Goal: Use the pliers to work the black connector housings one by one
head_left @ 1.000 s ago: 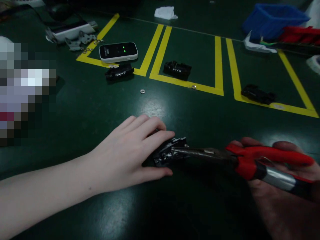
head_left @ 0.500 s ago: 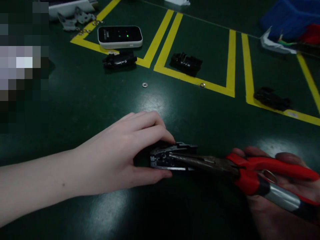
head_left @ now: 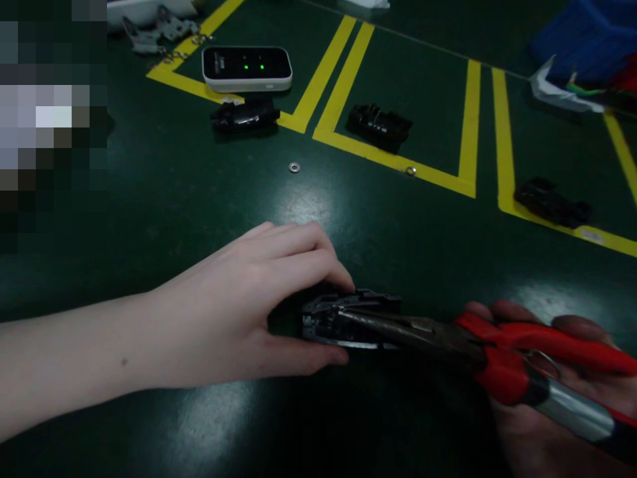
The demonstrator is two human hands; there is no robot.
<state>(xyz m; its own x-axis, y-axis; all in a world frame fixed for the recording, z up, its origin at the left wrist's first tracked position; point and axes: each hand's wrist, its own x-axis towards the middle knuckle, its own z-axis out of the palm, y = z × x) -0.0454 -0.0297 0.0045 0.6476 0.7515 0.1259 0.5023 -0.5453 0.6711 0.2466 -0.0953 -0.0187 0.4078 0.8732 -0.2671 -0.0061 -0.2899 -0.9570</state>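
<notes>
My left hand (head_left: 259, 299) grips a small black plastic housing (head_left: 318, 325) between thumb and fingers, low over the dark green table (head_left: 209, 431). The housing lies with its hollow inside showing. In my right hand (head_left: 537, 411) is a pair of long-nose pliers (head_left: 507, 362) with red handles and a small wire spring. The pliers' slim jaws point left and reach into the housing, with the tips near its left end. Whether the tips hold a tiny part is too dark to tell.
Three more black housings (head_left: 246, 116) lie along yellow tape lines (head_left: 393, 159). One metal ring (head_left: 294, 168) sits on the green surface, another ring (head_left: 411, 171) on the tape. A white-edged device (head_left: 247, 70), grey metal brackets (head_left: 144, 36) and a blue bin (head_left: 587, 40) stand farther back.
The view has shifted slightly, so the table items appear a little farther right. Both hands keep their hold, and the pliers' tips stay inside the housing. A second green light shows on the device.
</notes>
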